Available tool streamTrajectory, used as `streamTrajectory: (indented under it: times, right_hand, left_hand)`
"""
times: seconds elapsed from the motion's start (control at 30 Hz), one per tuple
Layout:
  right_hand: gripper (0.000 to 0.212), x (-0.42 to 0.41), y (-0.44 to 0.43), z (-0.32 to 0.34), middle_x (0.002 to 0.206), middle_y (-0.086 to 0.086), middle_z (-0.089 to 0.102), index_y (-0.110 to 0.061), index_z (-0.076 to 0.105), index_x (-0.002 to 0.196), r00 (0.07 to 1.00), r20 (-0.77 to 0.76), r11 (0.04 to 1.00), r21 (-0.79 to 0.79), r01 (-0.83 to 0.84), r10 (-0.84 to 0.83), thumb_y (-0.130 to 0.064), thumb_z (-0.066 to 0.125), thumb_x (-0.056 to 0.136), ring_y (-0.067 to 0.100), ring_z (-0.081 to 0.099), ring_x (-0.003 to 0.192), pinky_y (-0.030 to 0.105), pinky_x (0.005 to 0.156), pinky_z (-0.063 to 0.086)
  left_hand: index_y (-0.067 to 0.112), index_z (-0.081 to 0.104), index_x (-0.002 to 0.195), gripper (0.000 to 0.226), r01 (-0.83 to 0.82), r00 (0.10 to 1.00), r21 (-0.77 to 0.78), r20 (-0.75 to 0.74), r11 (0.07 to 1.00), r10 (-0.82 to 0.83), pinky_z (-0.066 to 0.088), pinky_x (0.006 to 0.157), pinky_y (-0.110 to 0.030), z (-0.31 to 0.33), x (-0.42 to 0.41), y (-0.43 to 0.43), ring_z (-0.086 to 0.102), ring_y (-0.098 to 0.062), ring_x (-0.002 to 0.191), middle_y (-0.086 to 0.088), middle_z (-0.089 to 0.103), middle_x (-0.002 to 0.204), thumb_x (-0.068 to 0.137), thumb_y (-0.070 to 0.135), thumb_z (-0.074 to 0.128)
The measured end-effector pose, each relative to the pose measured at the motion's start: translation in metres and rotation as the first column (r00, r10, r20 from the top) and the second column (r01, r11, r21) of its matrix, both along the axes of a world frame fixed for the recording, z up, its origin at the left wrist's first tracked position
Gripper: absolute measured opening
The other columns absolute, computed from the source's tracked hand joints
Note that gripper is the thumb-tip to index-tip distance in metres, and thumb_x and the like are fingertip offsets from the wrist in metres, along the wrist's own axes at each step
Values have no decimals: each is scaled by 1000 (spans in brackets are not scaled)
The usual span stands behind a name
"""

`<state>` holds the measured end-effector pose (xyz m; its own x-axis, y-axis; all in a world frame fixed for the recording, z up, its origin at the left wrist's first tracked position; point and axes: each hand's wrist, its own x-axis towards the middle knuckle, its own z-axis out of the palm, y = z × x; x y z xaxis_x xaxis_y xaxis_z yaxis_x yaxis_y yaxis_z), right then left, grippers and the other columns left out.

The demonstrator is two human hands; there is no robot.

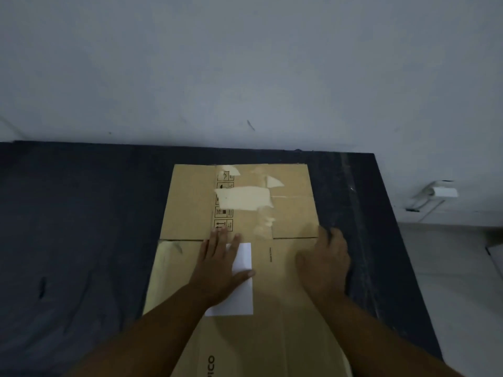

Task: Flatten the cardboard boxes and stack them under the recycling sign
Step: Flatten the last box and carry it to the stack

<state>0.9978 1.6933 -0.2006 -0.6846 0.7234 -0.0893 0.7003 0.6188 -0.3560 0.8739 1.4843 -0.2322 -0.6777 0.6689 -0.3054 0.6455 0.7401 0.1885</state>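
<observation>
Cardboard, one flattened box, lies on a dark surface under two hands. The left hand presses flat, fingers straight and spread, partly covering one white label. The right hand rests at the box's right edge, fingers bent; whether it grips, I cannot tell.

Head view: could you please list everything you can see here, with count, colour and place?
cardboard box: one, brown, flattened on the dark surface.
label: one, white, on the box, partly under the left hand.
tape patches: several, pale beige, on the box's far panel.
handling symbols: one column, black, left of the tape patches.
dark surface: one, navy-black, against the wall.
wall: one, pale grey, behind.
fixture: one, white, low on the wall at right.
floor: pale, right of the dark surface.
left hand: one, flat on the label.
right hand: one, on the box near its right edge; grip unclear.
</observation>
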Motion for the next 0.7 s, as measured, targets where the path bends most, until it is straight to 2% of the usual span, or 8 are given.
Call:
streamTrajectory:
  times: [0.1,0.17,0.2,0.27,0.33,0.47,0.57,0.7]
  right_hand:
    - [72,-15,-33,-7,166,15,13,-16,14,159,869,67,871,-6,-491,490,-41,38,96,34,3,154,47,122,8]
    - [75,-29,-43,-11,168,10,2,-19,-4,159,748,114,756,-48,-653,654,-50,15,93,28,-7,154,43,122,-4]
    - [79,-34,-41,-14,168,9,1,-20,-6,159,736,128,746,-55,-664,664,-55,10,90,26,-9,154,42,122,-6]
    - [84,-37,-30,-24,168,8,-3,-21,-5,160,757,174,772,-43,-634,630,-64,8,89,24,-12,154,43,122,-7]
    - [84,-29,-13,-35,169,7,0,-21,0,161,819,207,831,41,-554,536,-69,12,93,25,-11,154,50,123,-6]
    - [79,-8,11,-40,168,7,6,-19,4,161,921,196,929,96,-358,335,-65,13,97,25,-3,155,49,124,3]
    - [70,1,8,-30,165,13,19,-20,17,159,951,194,959,104,-264,241,-59,18,101,31,12,153,48,122,18]
    - [58,5,1,-11,143,13,43,-27,38,144,987,159,997,75,-10,-2,-59,39,96,34,39,129,51,100,41]
  left_hand:
    - [20,-10,157,89,92,991,5,-98,996,-91,-11,121,-44,-6,0,-9,-26,-30,148,-12,-23,161,93,75,19]
    - [19,3,159,79,153,979,59,-143,986,-144,3,121,-48,-11,-6,-19,-12,-29,152,-11,-5,165,98,67,18]
    - [20,7,159,74,150,979,72,-153,986,-137,10,120,-51,-13,-10,-26,-7,-28,153,-8,1,166,100,64,17]
    - [21,7,158,70,61,985,63,-164,996,-50,13,120,-54,-15,-17,-46,-5,-27,153,-5,2,166,101,61,13]
    - [20,1,159,71,-91,977,66,-186,994,102,5,123,-50,-16,-22,-68,-12,-25,152,-4,-5,166,101,59,12]
    - [19,-1,159,71,-289,942,98,-150,952,301,0,123,-45,-15,-20,-88,-14,-21,152,-2,-6,167,100,57,10]
    - [14,23,156,70,-405,889,133,-175,905,424,20,120,-53,-8,-7,-78,13,-39,150,-21,18,162,100,55,17]
    - [23,50,142,57,-597,765,147,-191,789,615,40,99,-60,4,1,-69,40,-50,125,-27,41,142,94,54,49]
